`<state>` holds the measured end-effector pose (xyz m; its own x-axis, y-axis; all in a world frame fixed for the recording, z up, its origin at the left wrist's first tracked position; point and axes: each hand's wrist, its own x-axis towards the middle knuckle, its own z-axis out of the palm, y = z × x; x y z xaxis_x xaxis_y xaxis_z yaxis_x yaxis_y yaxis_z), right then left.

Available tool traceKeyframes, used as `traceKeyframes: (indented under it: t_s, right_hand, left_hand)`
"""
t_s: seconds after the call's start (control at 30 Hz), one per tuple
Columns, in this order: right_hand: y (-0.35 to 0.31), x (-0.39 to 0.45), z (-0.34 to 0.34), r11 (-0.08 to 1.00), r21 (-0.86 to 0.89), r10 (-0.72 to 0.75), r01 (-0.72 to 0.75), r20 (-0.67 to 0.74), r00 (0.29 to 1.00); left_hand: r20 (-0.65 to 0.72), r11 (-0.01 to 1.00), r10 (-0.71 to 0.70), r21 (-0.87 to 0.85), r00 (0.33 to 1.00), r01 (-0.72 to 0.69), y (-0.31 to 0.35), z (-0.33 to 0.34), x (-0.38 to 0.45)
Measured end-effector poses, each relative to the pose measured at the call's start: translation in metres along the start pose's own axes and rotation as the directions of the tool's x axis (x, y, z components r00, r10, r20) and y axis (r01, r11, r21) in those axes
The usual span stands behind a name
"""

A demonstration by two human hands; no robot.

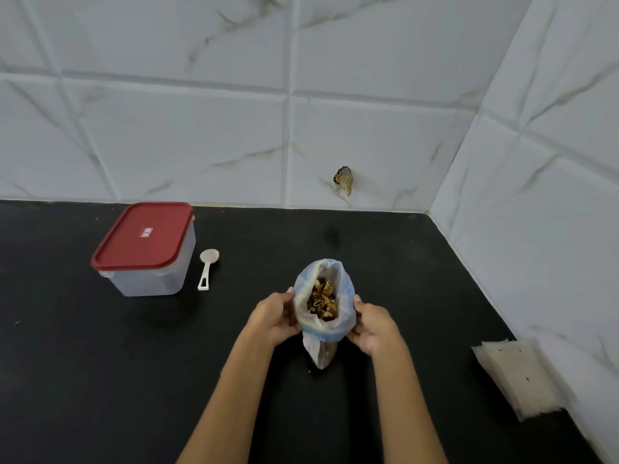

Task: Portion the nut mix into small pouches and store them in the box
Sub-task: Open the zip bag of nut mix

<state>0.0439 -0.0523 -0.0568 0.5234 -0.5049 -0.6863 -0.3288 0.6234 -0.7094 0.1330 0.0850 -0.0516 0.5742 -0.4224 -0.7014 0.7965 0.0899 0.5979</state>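
Black table point(100, 380) under white tiles: at left the red-lidded box point(144, 249) and a white scoop point(207, 266). Between both hands stands the open nut mix bag point(324, 301), left hand point(275, 318) and right hand point(372, 326) gripping its rim. Pouches point(517, 376) lie far right.

Both hands point(276, 318) point(373, 326) hold nut bag point(346, 296) open (box point(147, 249) lidded).
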Motion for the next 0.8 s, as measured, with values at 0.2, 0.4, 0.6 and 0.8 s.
traceKeyframes:
  t_s: [0.2, 0.4, 0.6, 0.8]
  right_hand:
    - [-0.004, -0.005, -0.009, 0.940, 0.282, 0.157, -0.191, 0.140, 0.978]
    - [-0.001, 0.011, -0.013, 0.936, -0.343, -0.114, 0.073, -0.102, 0.988]
    - [-0.027, -0.001, -0.013, 0.620, -0.712, -0.448, 0.330, 0.025, 0.894]
    - [-0.026, 0.007, -0.010, 0.558, -0.750, -0.502, 0.354, 0.034, 0.864]
  left_hand:
    - [0.028, 0.991, -0.112, -0.076, 0.993, 0.114, -0.009, 0.002, 0.007]
    - [-0.167, 0.891, 0.174, 0.446, 0.970, -0.083, -0.016, 0.004, 0.020]
    - [0.008, 0.386, 0.612, 0.870, 0.791, -0.307, -0.002, 0.015, 0.011]
    - [0.015, 0.411, 0.593, 0.854, 0.805, -0.319, 0.004, 0.012, 0.010]
